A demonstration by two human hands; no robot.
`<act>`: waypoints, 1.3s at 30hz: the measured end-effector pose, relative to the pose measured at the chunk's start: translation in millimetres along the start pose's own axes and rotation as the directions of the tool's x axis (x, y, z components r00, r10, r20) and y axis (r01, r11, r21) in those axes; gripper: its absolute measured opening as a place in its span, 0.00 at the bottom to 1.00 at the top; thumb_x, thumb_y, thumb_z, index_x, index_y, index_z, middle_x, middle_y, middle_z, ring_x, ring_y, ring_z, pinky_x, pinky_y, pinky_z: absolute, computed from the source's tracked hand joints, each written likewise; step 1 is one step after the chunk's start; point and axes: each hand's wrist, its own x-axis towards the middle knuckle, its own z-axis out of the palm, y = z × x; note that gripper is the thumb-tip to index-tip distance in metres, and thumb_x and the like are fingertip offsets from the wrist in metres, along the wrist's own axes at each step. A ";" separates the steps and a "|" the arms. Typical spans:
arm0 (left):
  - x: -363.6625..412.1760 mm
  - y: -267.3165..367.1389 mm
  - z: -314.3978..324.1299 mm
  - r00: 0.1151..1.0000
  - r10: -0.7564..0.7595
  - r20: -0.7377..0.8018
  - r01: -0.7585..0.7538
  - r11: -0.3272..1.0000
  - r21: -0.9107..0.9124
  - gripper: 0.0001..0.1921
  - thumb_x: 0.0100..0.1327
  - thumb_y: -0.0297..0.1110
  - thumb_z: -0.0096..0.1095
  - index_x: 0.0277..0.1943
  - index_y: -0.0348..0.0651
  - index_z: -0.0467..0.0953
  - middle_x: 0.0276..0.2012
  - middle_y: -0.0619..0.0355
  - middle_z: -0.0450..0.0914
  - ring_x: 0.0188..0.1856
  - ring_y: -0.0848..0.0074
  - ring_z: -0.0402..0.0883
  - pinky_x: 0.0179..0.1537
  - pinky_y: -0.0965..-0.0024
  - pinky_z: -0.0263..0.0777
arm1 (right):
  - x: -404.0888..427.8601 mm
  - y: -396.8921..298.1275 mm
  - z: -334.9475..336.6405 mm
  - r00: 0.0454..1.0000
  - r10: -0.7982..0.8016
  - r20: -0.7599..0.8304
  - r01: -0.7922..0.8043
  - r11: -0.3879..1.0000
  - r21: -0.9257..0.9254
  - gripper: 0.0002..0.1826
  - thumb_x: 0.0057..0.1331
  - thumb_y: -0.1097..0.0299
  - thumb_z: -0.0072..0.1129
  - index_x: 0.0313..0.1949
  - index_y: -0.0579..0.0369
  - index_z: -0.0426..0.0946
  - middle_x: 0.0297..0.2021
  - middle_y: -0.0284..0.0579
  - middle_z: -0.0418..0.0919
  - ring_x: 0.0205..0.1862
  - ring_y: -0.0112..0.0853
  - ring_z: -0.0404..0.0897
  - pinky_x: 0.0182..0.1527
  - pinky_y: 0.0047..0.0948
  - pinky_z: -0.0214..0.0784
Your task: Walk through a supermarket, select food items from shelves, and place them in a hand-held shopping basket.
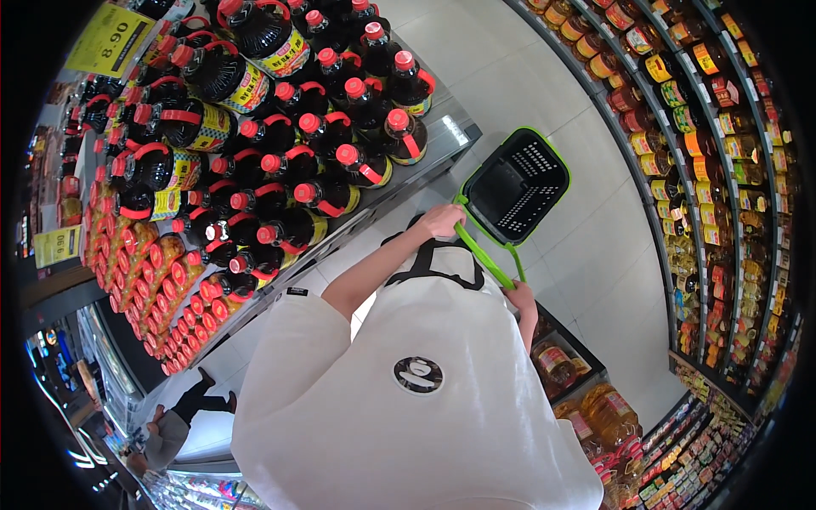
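Note:
A black plastic shopping basket [516,185] with a green rim hangs in front of me, and nothing shows inside it. Its green handle [481,255] slants across the front of my body. My left hand [444,220] is closed around the handle's upper end, close to the basket's rim. Around the lower end of the handle are the fingers of my right hand [519,297]. Large dark sauce bottles [322,137] with red caps and red carrying handles stand packed on a display to the left of the basket; neither hand touches them.
Shelves of bottled goods [676,121] curve along the right. Red-lidded jars [153,274] fill the display's lower left part. Large oil jugs [609,414] stand at the lower right, near my body. A person [167,433] is in the aisle at the lower left. Pale floor tiles [599,255] separate display and shelves.

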 end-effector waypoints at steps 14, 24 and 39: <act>-31.5 -22.4 -0.9 0.957 0.237 0.165 -0.236 0.971 -0.026 0.13 0.43 0.22 0.57 0.34 0.47 0.79 0.38 0.57 0.75 0.43 0.63 0.75 0.43 0.64 0.70 | -43.3 5.3 21.4 0.981 0.148 0.122 -0.148 0.989 -0.004 0.23 0.45 0.56 0.63 0.38 0.58 0.77 0.31 0.53 0.79 0.38 0.43 0.78 0.42 0.36 0.67; -35.2 -23.6 -10.8 0.963 0.206 0.172 -0.189 0.976 -0.108 0.14 0.44 0.25 0.50 0.32 0.48 0.82 0.35 0.54 0.80 0.38 0.63 0.79 0.38 0.63 0.72 | -59.8 -36.7 36.4 0.990 0.117 0.077 -0.116 0.993 -0.012 0.21 0.49 0.56 0.60 0.38 0.57 0.77 0.31 0.56 0.78 0.39 0.46 0.77 0.41 0.37 0.66; -29.6 -34.2 3.6 0.975 0.021 0.219 0.003 0.994 -0.107 0.12 0.47 0.25 0.49 0.32 0.41 0.80 0.28 0.48 0.80 0.33 0.59 0.79 0.37 0.62 0.71 | -62.1 -43.3 33.4 0.989 0.135 0.054 -0.131 0.989 -0.066 0.21 0.45 0.59 0.61 0.35 0.60 0.77 0.29 0.59 0.78 0.37 0.46 0.78 0.39 0.37 0.68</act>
